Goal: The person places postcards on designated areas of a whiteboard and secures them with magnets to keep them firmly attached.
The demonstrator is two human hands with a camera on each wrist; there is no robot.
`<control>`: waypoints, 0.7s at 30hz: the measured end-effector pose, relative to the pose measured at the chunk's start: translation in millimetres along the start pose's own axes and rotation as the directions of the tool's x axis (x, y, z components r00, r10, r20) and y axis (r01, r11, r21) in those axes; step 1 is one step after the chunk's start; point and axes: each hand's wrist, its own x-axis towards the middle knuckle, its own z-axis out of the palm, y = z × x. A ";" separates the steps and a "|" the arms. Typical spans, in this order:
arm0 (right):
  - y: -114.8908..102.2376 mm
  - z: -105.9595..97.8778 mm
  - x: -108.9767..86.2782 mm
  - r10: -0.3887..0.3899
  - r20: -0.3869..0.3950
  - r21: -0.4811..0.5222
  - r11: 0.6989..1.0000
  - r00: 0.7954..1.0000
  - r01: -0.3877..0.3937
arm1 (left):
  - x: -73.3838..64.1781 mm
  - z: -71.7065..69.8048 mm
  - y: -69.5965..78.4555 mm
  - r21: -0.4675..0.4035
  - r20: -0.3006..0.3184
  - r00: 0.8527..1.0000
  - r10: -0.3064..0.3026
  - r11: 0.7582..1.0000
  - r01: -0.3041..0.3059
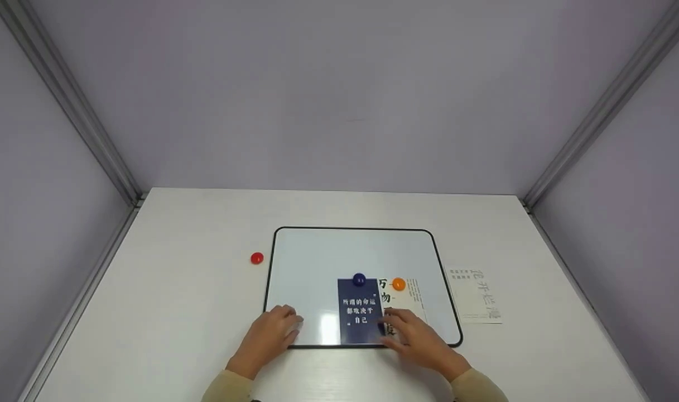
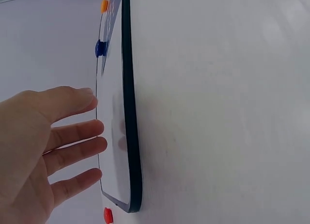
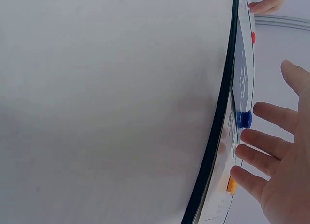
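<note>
On the counter, in the near half of the board, lies the blue card, the blue magnet on its top edge and its bottom by the board's black rim. It should handle as light, thin stock: bendy, easily creased, likely slick on the smooth surface. A side edge or lower corner looks the best place to pinch; the magnet probably pins the top, so a tug could make the card pivot or tear. The magnet itself seems hard and sturdy, best taken by its rounded sides.

The card is a deep navy oblong with pale lettering in three lines. Just right of it, the cream card has bold black characters and the orange magnet near its top; whether the cards overlap is hard to tell. The right grip hangs over both, fingers loosely spread, grasping nothing; the left grip, at the board's near left corner, is likewise released.
</note>
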 end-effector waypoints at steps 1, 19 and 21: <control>0.0 -0.5 -0.1 0.008 0.002 0.005 1.000 1.000 -0.008 | -1.0 -0.5 -0.6 0.000 0.003 1.000 -0.003 1.000 0.003; 9.9 -4.3 -4.5 0.068 -0.014 0.035 0.997 0.998 -0.067 | -17.0 -7.1 -15.1 -0.078 0.251 0.960 -0.127 0.986 0.151; 10.8 -4.7 -4.7 0.075 -0.012 0.036 0.997 0.997 -0.075 | -18.6 -8.3 -16.4 -0.091 0.273 0.953 -0.128 0.983 0.158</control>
